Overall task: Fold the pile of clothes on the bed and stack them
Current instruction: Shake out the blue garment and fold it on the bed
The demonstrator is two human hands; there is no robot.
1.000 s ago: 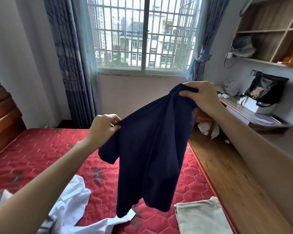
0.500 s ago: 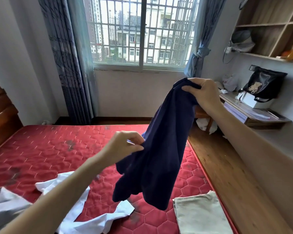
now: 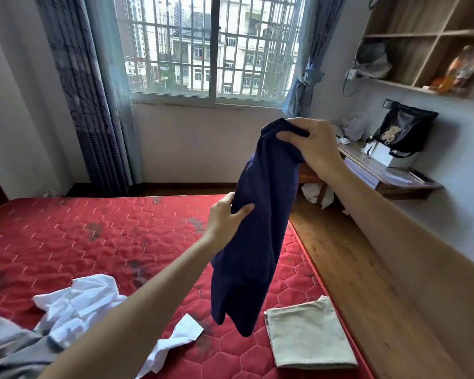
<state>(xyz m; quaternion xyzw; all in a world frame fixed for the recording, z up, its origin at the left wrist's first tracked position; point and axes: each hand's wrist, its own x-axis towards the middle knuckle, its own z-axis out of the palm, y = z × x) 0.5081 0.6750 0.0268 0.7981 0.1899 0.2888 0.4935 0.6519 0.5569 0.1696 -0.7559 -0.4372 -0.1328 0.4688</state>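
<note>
Right hand (image 3: 316, 144) pinches the top of a dark navy cotton T-shirt (image 3: 257, 222), dangling it above the red quilted mattress (image 3: 99, 242). Left hand (image 3: 226, 216) grips its side midway down. Folded beige cloth (image 3: 308, 333) lies underneath, crumpled white shirt (image 3: 80, 302) further left.

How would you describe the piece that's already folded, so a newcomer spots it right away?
Start at the red mattress and follow its right edge, beside the wooden floor, toward the near corner. There lies a beige cloth, flat and squared off. The white shirt to its left is crumpled, and the navy shirt hangs in the air.
</note>
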